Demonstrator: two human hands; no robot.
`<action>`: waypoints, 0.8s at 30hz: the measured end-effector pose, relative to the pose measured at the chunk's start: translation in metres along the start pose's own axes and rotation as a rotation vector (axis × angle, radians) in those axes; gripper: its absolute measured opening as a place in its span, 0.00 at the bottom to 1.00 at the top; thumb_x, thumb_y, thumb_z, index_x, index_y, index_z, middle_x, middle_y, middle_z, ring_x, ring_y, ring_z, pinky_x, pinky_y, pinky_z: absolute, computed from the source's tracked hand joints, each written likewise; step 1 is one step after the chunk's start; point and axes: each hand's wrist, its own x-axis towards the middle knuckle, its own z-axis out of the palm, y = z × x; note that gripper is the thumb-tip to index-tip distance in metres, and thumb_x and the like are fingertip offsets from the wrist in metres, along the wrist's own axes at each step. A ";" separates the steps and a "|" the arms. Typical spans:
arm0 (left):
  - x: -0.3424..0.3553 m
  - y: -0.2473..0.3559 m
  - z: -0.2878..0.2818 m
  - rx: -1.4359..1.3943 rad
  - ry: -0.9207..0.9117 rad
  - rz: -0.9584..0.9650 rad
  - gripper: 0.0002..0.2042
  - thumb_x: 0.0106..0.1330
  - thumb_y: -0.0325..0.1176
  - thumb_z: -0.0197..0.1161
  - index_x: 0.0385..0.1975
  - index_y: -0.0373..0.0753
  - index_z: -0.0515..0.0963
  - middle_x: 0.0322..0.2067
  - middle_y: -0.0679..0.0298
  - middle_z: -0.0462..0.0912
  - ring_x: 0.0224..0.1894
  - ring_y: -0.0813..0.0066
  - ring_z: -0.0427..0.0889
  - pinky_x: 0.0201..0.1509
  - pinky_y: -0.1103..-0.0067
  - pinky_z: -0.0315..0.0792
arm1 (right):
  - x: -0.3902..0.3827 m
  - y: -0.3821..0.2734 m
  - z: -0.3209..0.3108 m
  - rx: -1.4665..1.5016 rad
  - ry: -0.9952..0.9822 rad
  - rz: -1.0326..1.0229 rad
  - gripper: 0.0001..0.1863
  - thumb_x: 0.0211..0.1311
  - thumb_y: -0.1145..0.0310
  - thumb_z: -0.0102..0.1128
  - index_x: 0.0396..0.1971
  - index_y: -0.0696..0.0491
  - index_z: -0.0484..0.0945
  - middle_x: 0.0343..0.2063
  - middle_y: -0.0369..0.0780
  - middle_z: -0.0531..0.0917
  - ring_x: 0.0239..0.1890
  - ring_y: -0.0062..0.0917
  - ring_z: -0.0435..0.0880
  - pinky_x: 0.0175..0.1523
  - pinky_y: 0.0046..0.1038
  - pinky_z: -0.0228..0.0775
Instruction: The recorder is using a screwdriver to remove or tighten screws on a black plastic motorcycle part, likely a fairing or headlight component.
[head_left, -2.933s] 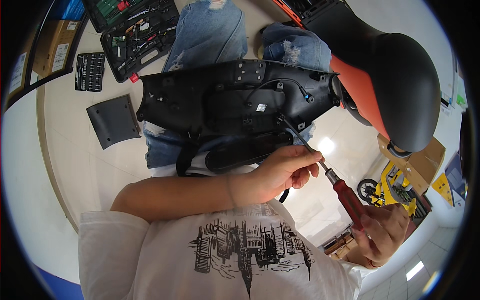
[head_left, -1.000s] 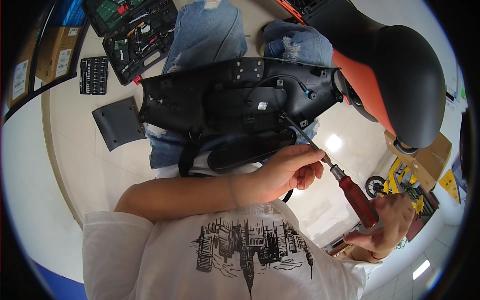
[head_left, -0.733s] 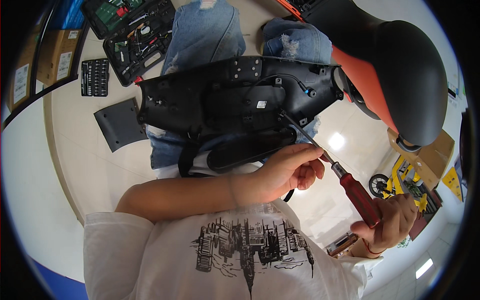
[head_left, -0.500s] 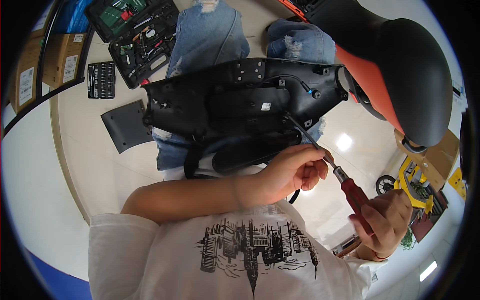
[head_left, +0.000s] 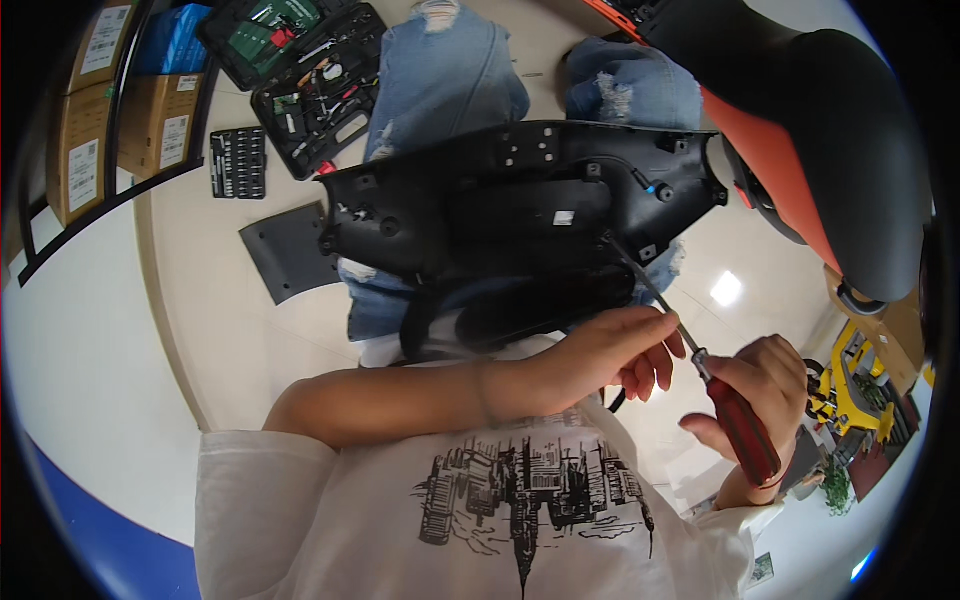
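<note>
A black molded plastic panel (head_left: 420, 235) lies across my lap with its hollow, ribbed side up. The long shaft of a screwdriver (head_left: 740, 425) with a red handle slants into it, its tip at the rim of the recess right of center. My left hand (head_left: 630, 350) steadies the shaft between thumb and fingers, the other fingers loosely curled. Around the handle and collar lies my right hand (head_left: 765, 385), its fingers over the top and its thumb standing off to the side. A short black cable (head_left: 640, 180) with a blue ring runs along the panel's far right.
An opened tool case (head_left: 320, 100) and a socket set (head_left: 238, 163) lie on the floor at far left, near a flat dark plate (head_left: 290, 250). A black and orange seat-like body (head_left: 840, 160) looms at right. Cartons (head_left: 155, 125) stand at left; a yellow frame (head_left: 860, 390) stands at right.
My right hand has shifted its grip up toward the screwdriver's collar, with its thumb now off the handle. The tip stays at the same spot on the panel. The whole view has shifted slightly.
</note>
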 end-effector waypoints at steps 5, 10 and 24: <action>-0.042 0.022 -0.003 0.578 0.066 0.149 0.11 0.77 0.37 0.53 0.45 0.35 0.75 0.36 0.63 0.80 0.35 0.82 0.79 0.41 0.81 0.73 | -0.007 0.000 -0.006 -0.064 0.121 0.020 0.20 0.58 0.49 0.68 0.33 0.52 0.81 0.14 0.32 0.70 0.17 0.25 0.69 0.28 0.29 0.61; -0.105 0.055 -0.030 1.018 0.481 0.483 0.06 0.74 0.28 0.55 0.46 0.34 0.75 0.36 0.62 0.81 0.35 0.81 0.82 0.37 0.85 0.74 | -0.001 0.004 0.013 -0.043 0.296 0.027 0.18 0.62 0.50 0.63 0.29 0.51 0.78 0.13 0.34 0.70 0.15 0.24 0.66 0.28 0.27 0.59; -0.151 0.095 -0.090 1.683 1.053 0.833 0.05 0.63 0.22 0.66 0.38 0.35 0.81 0.35 0.64 0.81 0.34 0.76 0.78 0.39 0.81 0.72 | 0.001 -0.011 0.013 -0.013 0.375 0.119 0.21 0.64 0.45 0.62 0.33 0.50 0.76 0.15 0.34 0.67 0.19 0.23 0.64 0.29 0.28 0.56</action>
